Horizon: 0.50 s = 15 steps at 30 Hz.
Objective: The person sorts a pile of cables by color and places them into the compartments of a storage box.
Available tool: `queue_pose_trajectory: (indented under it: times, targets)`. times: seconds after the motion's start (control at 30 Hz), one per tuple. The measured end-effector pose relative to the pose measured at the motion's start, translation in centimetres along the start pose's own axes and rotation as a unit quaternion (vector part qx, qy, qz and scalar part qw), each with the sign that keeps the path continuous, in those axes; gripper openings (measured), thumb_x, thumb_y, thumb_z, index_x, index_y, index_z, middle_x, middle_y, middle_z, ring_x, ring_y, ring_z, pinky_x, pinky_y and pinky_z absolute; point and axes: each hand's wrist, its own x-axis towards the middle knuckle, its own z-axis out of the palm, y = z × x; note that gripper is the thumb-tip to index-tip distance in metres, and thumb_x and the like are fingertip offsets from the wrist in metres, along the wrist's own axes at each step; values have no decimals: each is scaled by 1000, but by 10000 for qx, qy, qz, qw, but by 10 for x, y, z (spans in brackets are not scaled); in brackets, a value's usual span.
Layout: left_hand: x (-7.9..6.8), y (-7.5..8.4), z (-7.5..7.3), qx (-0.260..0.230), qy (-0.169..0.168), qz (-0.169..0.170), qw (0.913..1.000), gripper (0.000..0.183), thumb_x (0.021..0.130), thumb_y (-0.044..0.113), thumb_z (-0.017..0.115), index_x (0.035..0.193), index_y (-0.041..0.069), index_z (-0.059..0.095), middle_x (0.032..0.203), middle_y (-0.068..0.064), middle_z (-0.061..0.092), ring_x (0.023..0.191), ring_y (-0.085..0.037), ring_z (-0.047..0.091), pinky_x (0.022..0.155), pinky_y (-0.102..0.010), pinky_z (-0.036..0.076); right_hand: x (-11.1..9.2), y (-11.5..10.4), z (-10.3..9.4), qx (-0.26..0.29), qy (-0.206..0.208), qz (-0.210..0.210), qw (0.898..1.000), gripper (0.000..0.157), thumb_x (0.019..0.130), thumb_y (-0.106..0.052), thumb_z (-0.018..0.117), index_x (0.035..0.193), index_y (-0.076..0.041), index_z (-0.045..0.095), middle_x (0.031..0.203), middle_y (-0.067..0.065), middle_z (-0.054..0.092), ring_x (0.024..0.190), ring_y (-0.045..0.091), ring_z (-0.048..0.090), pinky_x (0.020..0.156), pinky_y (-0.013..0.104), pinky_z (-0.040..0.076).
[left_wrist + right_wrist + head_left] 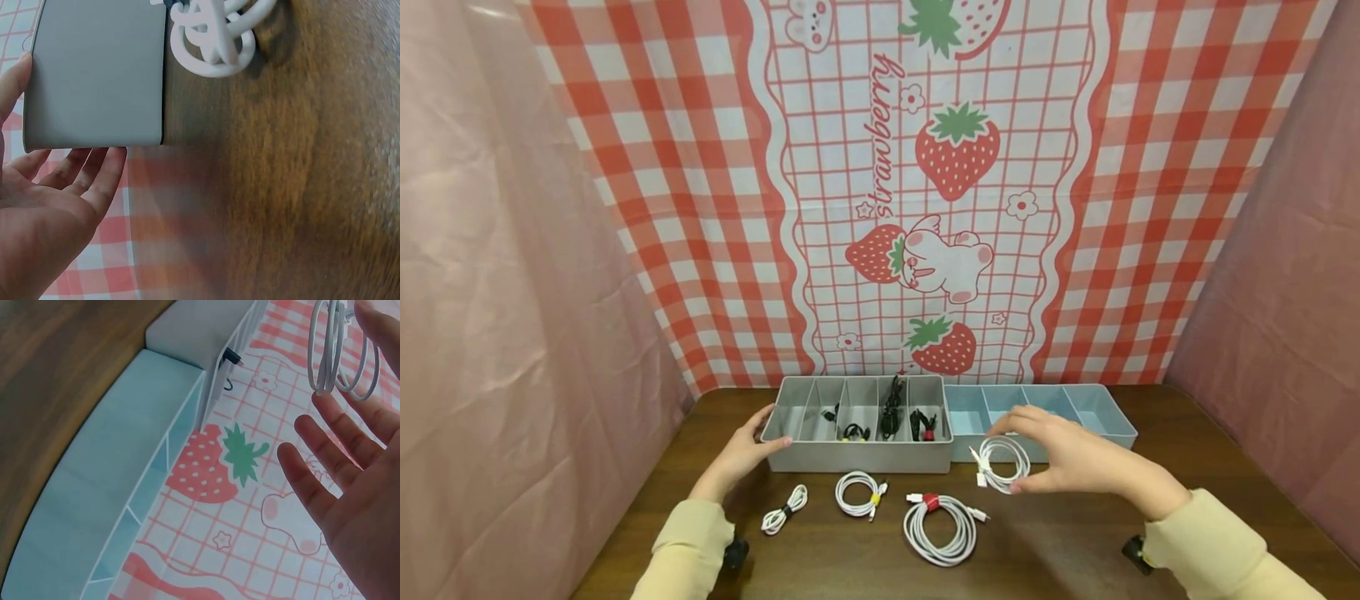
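My right hand [1063,450] holds a coiled white cable [1006,465] between thumb and fingers, raised in front of the light-blue divided box [1045,448]. In the right wrist view the white coil [325,353] hangs at the thumb and fingertips, the other fingers spread. My left hand [747,454] holds the left end of the grey divided box [861,457], thumb on its front rim and fingers against the end wall. Before the boxes lie white cables: a small bundle with a black tie [785,510], a coil with a yellow tie [860,495] and a larger coil with a red tie [940,530].
Black cables [892,408] sit in several compartments of the grey box. The light-blue box stands against its right end. Both are on a brown wooden table [1037,558], before a red checked strawberry cloth [955,208]; pink curtains [527,333] hang at the sides.
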Motion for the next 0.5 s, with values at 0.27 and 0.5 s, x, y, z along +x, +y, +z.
queue_pose_trajectory:
  times: [0.27,0.5]
  targets:
    - [-20,34,-1,-23,-159,11,9999,77,87,17,68,146,-4,23,140,-30,38,123,-43,44,96,-48,41,9,2,-7,54,66,270,9996,57,76,-54,71,122,-24,56,117,-11,55,110,13,53,85,42,49]
    - [-20,32,-1,-73,-183,37,9998,76,87,15,68,146,-4,23,141,-30,37,122,-43,44,95,-45,41,14,6,-10,97,64,417,9991,59,76,-55,71,122,-22,57,119,-10,55,111,16,54,86,44,48]
